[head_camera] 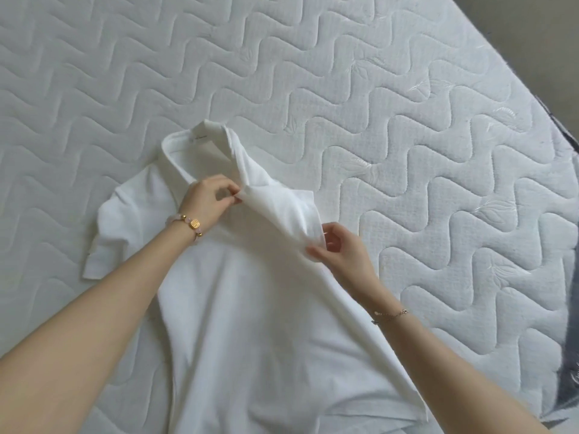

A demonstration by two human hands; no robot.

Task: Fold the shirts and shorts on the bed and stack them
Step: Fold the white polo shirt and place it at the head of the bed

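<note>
A white collared shirt (238, 308) lies spread on the quilted mattress (344, 89), collar pointing away from me. Its left sleeve lies flat at the left. The right side of the shirt is lifted and folded inward over the body. My left hand (208, 198) pinches the raised fabric edge near the collar and shoulder. My right hand (341, 249) pinches the right sleeve end lower down, holding it off the mattress. Both wrists wear bracelets.
The white mattress stretches far to the left, top and right of the shirt. Its right edge (560, 136) runs diagonally, with grey floor beyond it at the upper right. No other garments are in view.
</note>
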